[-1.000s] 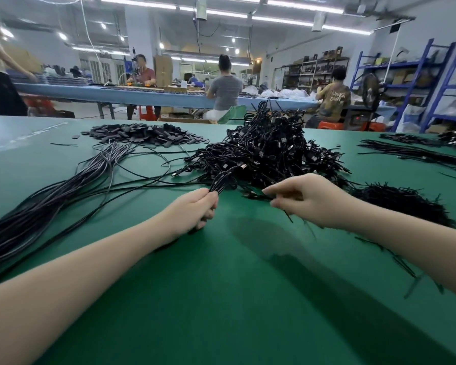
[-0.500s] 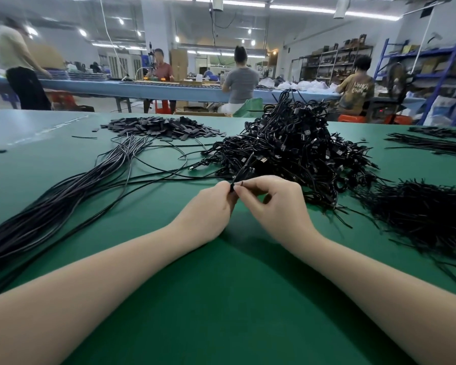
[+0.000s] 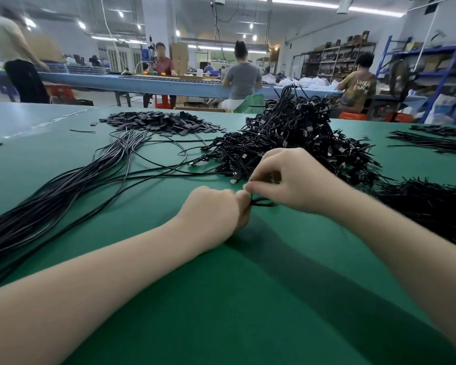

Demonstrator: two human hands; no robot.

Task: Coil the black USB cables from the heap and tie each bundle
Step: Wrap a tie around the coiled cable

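Both forearms reach out over the green bench [image 3: 248, 299]. The left hand [image 3: 213, 209] is curled, its fingers [image 3: 244, 200] pinching a small black cable bundle [image 3: 261, 202] just above the bench. The right hand [image 3: 298, 180] sits just beside it, fingers curled and pinching a thin black tie [image 3: 258, 180] above that bundle. Behind the hands rises the heap of black USB cables [image 3: 287, 138]. To the left, long straight cables [image 3: 63, 185] fan across the bench; to the right lies a dark pile of ties [image 3: 427, 201]. Farther back sits a flat pile of dark tabs [image 3: 161, 122].
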